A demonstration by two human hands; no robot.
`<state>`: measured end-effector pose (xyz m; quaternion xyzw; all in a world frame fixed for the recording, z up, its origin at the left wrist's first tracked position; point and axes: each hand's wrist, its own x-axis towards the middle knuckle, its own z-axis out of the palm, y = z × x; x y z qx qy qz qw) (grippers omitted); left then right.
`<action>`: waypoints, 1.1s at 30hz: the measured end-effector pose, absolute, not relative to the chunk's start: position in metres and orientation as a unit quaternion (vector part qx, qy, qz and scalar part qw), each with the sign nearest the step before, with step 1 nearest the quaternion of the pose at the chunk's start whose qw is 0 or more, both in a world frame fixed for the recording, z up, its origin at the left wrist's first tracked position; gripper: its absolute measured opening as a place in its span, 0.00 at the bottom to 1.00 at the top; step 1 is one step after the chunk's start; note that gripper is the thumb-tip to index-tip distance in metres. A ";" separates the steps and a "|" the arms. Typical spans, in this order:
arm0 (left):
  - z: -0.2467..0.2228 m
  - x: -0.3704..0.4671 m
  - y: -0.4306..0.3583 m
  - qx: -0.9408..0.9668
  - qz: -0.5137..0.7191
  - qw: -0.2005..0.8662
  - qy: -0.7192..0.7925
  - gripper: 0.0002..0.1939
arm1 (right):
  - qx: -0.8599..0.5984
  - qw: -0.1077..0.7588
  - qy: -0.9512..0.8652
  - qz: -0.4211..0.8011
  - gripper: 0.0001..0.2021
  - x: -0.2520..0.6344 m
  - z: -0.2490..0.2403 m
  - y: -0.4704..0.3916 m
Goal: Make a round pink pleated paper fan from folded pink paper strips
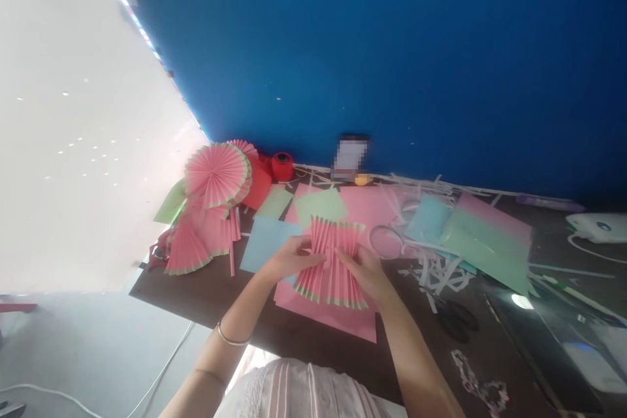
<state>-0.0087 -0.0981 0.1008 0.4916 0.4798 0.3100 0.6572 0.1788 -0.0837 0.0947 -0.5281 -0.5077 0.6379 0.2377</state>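
Note:
Between my two hands is a pleated pink paper fan (333,281) with green edges, narrow at its middle and spread at both ends. My left hand (292,259) grips its left side, thumb on the folds near the middle. From the right, my right hand (363,270) holds the other side, its thumb also near the middle; the fingers behind the paper are hidden. Beneath the fan lies a pink paper sheet (337,323), with a blue sheet (262,241) to the left. Finished pink and green paper fans (215,173) are heaped at the table's left end.
A roll of clear tape (385,241), paper strips (443,274) and dark scissors (455,319) lie to the right. Green and pink sheets (494,241) sit beyond them. A phone (349,158) leans by the blue wall (372,65). A beaded chain (477,385) lies near the front right.

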 end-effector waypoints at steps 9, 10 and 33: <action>0.088 -0.007 -0.098 0.481 0.334 0.675 0.449 0.21 | -0.531 0.237 -0.524 0.623 0.21 0.174 0.103 -0.087; 0.087 -0.007 -0.098 0.483 0.333 0.674 0.449 0.21 | -0.529 0.238 -0.525 0.623 0.21 0.173 0.104 -0.087; 0.095 -0.002 -0.099 0.535 0.327 0.616 0.477 0.15 | -0.566 0.261 -0.512 0.591 0.18 0.169 0.095 -0.091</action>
